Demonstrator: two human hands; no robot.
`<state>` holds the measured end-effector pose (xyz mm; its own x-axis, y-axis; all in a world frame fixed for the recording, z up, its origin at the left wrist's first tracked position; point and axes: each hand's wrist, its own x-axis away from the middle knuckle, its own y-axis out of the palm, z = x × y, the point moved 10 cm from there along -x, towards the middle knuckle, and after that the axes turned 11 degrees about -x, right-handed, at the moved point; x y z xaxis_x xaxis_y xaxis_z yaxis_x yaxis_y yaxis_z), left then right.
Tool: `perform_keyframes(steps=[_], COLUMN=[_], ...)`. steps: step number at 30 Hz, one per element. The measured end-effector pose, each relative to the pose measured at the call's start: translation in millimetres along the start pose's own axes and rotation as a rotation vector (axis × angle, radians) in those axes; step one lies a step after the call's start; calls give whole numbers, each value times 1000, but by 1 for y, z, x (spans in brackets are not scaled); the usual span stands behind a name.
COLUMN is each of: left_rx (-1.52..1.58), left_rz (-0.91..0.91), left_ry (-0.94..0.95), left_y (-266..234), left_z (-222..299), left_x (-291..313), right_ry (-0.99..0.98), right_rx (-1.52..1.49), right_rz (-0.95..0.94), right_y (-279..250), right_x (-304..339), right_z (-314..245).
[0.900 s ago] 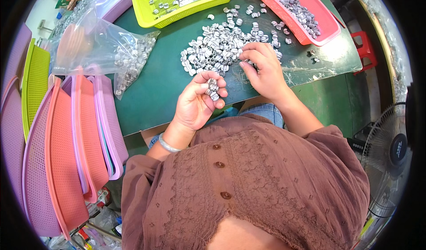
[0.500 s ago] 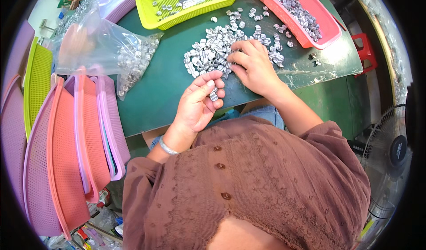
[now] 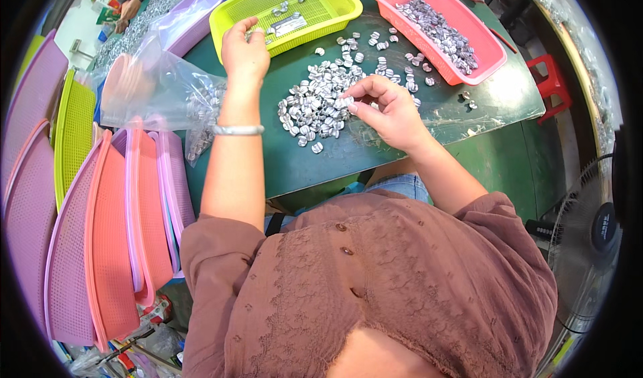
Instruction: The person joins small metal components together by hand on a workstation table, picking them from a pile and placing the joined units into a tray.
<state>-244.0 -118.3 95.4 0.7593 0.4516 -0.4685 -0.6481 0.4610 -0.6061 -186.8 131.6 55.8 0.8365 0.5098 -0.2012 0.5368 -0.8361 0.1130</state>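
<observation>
Silver striped metal bits [image 3: 315, 106] lie in a big heap on the green table [image 3: 295, 170]. Some more sit loose at the far side of the heap. Just a few are in the lime green basket [image 3: 321, 31], so I think only a small share is in there and most is left on the table. Lots of grey bits fill the pink tray [image 3: 492, 63]. The clear plastic bag [image 3: 154, 96] has some too.

The right hand [image 3: 388, 106] is at the heap. Its thumb and pointer finger pinch one small bit [image 3: 347, 101], right at their tips. The left hand [image 3: 245, 53] is up at the basket's near left corner. Its fingers bend, but I cannot tell if they hold anything.
</observation>
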Motion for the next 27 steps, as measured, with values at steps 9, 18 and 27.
perform_keyframes(steps=[9,18,27], left_rx=[477,1036,1118], left_rz=[-386,-776,-785], left_ry=[-122,-486,-547], left_y=[2,16,26], left_z=[54,71,60], left_x=[79,180,192], right_ry=[-40,-255,-623], right_rx=[-434,-84,473], right_rz=[40,40,56], right_y=[0,9,30], right_x=[12,22,38], right_z=[-8,-32,-75])
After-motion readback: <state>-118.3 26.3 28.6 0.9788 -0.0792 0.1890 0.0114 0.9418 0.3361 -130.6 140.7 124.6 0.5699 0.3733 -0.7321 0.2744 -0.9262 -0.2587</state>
